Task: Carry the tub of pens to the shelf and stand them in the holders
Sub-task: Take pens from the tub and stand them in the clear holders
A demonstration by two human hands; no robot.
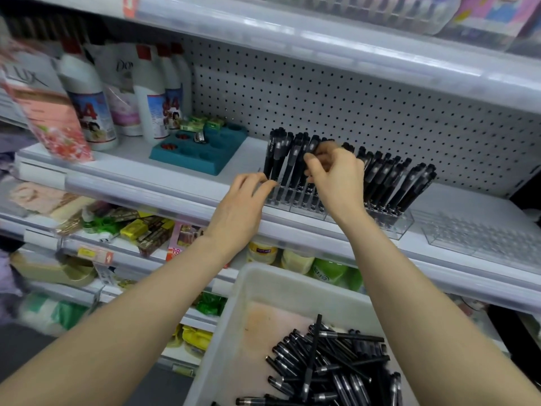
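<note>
The pen (312, 146) that your right hand (336, 177) pinches stands near upright, leaning back, in the holder (392, 225) by the shelf's (175, 183) front edge. Your palm hides its foot. Your left hand (243, 206) curls at the holder's left end; I cannot tell its grip. Loose pens (330, 361) crisscross the tub (263, 285) below, which is cut off.

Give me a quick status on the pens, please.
Right hand gripping pens over the holder. Left hand pinching pens at its left end. Tub holds many more. Nothing blocking.
</note>
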